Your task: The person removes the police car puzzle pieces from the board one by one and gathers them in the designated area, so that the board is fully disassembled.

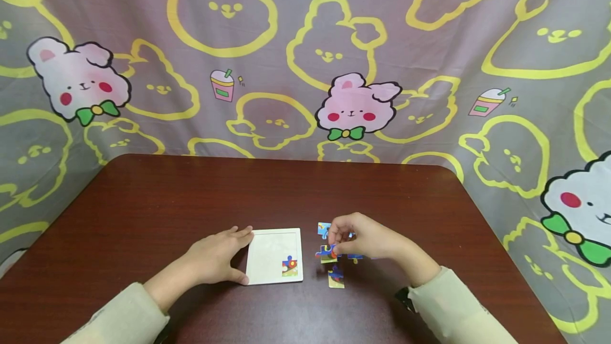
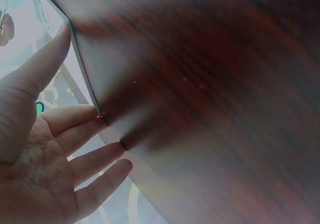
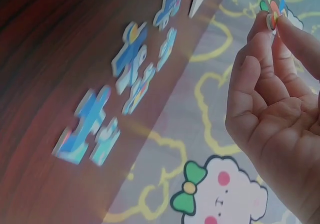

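A square white puzzle tray (image 1: 267, 251) lies on the table, with one train-picture piece (image 1: 289, 266) in its lower right corner. My left hand (image 1: 215, 256) rests at the tray's left side, fingers spread fairly straight, thumb and index finger touching its edge. The left wrist view shows this hand (image 2: 55, 149) from the palm side. To the right of the tray, my right hand (image 1: 365, 238) pinches a jigsaw piece (image 3: 275, 6) between thumb and fingertips; the head view shows this held piece (image 1: 326, 253) above the table. Beneath and around that hand lie loose pieces, some partly hidden.
A blue piece (image 1: 323, 228) lies behind the right hand, and another piece (image 1: 336, 278) lies in front. The right wrist view shows several blue pieces (image 3: 87, 116) spread over the brown table (image 1: 191, 195). A patterned curtain (image 1: 267, 68) hangs behind the table.
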Action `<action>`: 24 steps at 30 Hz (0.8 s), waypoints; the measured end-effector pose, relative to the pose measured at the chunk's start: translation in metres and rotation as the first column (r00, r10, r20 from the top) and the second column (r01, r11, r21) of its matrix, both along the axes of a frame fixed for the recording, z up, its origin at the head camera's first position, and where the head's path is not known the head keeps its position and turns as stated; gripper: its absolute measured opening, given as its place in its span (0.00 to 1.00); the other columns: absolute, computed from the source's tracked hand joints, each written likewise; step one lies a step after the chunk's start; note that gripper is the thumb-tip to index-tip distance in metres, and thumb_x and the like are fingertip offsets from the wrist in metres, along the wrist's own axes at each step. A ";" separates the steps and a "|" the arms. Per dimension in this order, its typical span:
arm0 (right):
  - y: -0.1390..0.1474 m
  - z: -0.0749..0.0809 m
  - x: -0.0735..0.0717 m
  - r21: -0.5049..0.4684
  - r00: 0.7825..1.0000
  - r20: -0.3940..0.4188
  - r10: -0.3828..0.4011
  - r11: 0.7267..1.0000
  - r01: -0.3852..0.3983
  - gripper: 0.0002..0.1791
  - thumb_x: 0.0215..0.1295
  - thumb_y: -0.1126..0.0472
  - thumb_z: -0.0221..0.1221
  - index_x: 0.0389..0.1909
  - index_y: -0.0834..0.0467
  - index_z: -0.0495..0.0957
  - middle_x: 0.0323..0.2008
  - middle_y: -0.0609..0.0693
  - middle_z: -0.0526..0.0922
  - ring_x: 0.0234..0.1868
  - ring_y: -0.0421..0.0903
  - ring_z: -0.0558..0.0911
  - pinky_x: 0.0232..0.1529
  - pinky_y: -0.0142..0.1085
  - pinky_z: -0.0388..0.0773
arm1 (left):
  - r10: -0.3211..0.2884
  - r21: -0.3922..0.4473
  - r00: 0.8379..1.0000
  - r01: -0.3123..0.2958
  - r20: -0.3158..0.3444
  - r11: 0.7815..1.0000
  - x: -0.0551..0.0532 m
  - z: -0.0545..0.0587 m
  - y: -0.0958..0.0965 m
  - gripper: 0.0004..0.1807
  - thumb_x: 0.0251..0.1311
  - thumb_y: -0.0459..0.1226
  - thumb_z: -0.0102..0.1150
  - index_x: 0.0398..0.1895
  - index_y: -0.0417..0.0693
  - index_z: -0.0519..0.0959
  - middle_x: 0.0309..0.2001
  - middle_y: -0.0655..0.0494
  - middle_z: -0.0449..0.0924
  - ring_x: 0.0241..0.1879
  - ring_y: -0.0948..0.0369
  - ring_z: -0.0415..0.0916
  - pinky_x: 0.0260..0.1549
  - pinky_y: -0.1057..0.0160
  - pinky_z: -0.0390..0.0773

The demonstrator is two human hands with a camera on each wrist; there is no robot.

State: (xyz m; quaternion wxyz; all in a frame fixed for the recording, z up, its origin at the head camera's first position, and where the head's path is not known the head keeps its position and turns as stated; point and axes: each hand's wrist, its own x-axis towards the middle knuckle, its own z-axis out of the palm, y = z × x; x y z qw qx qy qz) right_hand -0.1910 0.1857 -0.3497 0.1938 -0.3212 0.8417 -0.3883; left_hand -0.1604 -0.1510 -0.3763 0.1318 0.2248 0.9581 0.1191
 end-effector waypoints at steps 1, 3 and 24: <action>0.003 0.001 0.001 0.002 1.000 -0.001 -0.004 1.000 0.004 0.05 0.61 0.68 0.66 0.31 0.58 0.79 0.26 0.45 0.82 0.32 0.37 0.77 0.36 0.31 0.78 | -0.001 0.001 1.000 0.001 0.000 1.000 0.000 0.000 0.000 0.51 0.42 0.55 0.78 0.70 0.42 0.69 0.73 0.47 0.65 0.72 0.41 0.63 0.60 0.33 0.68; 0.008 0.001 0.003 0.006 1.000 -0.002 -0.010 1.000 0.010 0.04 0.61 0.68 0.66 0.32 0.58 0.79 0.26 0.45 0.82 0.31 0.37 0.77 0.36 0.32 0.78 | -0.001 0.001 1.000 0.001 0.000 1.000 0.000 0.000 0.001 0.51 0.42 0.55 0.78 0.70 0.42 0.69 0.73 0.48 0.65 0.72 0.41 0.63 0.60 0.33 0.69; 0.046 -0.014 0.022 0.046 0.997 0.059 -0.039 0.998 0.036 0.04 0.61 0.69 0.64 0.32 0.59 0.79 0.25 0.45 0.80 0.29 0.34 0.75 0.32 0.29 0.75 | 0.006 -0.006 1.000 -0.006 -0.002 1.000 0.000 0.001 0.001 0.50 0.44 0.54 0.77 0.70 0.41 0.69 0.74 0.47 0.65 0.72 0.41 0.62 0.61 0.34 0.68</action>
